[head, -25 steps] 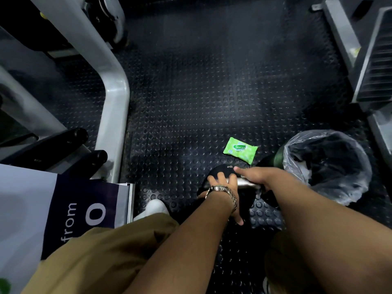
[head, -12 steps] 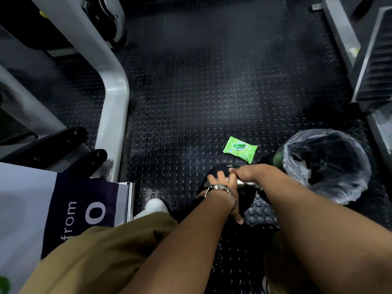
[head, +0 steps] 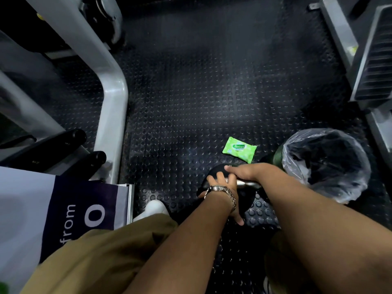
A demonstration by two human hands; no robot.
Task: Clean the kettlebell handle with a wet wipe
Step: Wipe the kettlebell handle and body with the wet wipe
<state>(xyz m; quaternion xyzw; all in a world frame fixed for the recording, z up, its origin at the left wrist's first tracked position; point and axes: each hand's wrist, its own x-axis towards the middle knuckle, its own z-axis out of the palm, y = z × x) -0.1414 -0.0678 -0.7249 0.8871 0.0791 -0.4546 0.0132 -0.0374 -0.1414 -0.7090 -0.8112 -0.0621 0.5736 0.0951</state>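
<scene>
Black kettlebell [head: 213, 173]; shiny silver handle [head: 247, 183] under right hand [head: 249, 171]

Right hand [head: 248, 172] on kettlebell handle [head: 247, 183]

R hand [head: 252, 171] slid left along kettlebell handle [head: 248, 183] over last sec, closer to L hand [head: 222, 183]. R index tip earlier just beyond rightmost L finger, now beyond middle L fingers. R knuckles now crowd against L fingers. Longer stretch of pale handle bare to right of R hand, under wrist. R forearm swung slightly left w/ it. Shift small, same direction both steps.
</scene>
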